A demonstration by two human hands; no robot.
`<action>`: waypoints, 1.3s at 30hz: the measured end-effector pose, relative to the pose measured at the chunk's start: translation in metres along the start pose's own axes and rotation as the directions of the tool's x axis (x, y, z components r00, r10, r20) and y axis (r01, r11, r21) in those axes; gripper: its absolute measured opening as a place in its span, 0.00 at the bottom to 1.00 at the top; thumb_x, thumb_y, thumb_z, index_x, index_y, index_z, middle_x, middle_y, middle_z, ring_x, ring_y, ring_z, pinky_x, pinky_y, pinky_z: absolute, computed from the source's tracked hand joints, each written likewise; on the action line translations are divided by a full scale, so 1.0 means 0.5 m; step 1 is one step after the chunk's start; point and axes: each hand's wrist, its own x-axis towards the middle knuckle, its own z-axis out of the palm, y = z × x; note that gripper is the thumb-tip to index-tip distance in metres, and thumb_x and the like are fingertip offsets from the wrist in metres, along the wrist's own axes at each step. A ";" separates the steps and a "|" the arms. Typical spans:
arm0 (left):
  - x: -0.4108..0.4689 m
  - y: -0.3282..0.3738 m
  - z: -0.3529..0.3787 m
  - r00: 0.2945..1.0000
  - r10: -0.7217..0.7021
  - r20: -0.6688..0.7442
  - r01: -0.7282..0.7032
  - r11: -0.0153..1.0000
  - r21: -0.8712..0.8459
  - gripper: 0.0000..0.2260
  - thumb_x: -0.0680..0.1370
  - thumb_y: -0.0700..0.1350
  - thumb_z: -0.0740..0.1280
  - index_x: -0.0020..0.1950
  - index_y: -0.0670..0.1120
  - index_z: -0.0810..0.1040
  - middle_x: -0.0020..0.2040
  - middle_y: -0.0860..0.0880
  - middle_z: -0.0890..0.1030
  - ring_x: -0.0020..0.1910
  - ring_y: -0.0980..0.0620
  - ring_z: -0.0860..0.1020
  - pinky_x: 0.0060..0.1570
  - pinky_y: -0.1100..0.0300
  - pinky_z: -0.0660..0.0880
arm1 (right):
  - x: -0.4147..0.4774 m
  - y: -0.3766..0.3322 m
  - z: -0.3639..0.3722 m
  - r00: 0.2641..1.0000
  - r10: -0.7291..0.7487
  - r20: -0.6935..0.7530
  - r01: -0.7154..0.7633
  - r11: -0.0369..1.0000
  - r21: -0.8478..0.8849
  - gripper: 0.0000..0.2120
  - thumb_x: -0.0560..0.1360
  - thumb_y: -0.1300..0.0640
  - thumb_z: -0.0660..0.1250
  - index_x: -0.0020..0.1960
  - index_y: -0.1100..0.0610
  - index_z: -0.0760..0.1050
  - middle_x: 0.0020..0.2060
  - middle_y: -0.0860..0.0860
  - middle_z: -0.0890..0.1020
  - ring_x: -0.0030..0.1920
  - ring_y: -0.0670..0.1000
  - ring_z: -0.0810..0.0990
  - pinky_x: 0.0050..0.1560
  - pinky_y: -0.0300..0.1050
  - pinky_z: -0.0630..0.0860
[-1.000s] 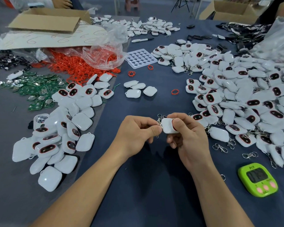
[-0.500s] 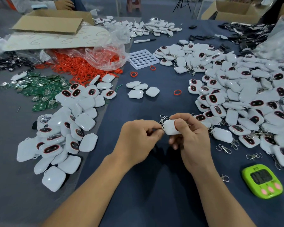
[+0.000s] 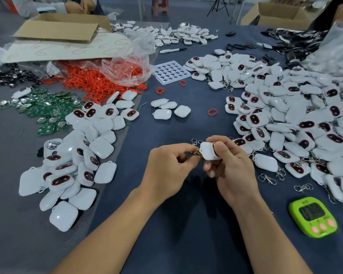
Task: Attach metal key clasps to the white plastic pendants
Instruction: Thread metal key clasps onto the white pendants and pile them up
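Barely anything shifts on the counter (image 3: 186, 224). Up-left of the timer (image 3: 313, 216), the right hand (image 3: 232, 171) still grips the pendant (image 3: 208, 153), now tipped so its red edge shows. The left hand (image 3: 166, 167) pinches the clasp (image 3: 196, 152) against its corner. Probably nearly hooked on.

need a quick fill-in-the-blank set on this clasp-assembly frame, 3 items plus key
1. The right hand grips a ____ plastic pendant.
2. The left hand pinches a metal ____ against that pendant's edge.
3. The timer at the lower right of the view is ____.
Missing words: white; clasp; green.
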 end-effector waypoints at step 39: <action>0.012 0.003 -0.010 0.975 -0.041 0.217 0.092 0.968 -0.233 0.08 0.77 0.47 0.69 0.39 0.50 0.84 0.26 0.56 0.72 0.27 0.57 0.66 0.31 0.66 0.64 | -0.003 0.007 0.001 0.999 -0.044 -0.014 0.042 0.995 -0.090 0.12 0.85 0.63 0.60 0.50 0.56 0.81 0.36 0.54 0.83 0.26 0.50 0.75 0.24 0.39 0.69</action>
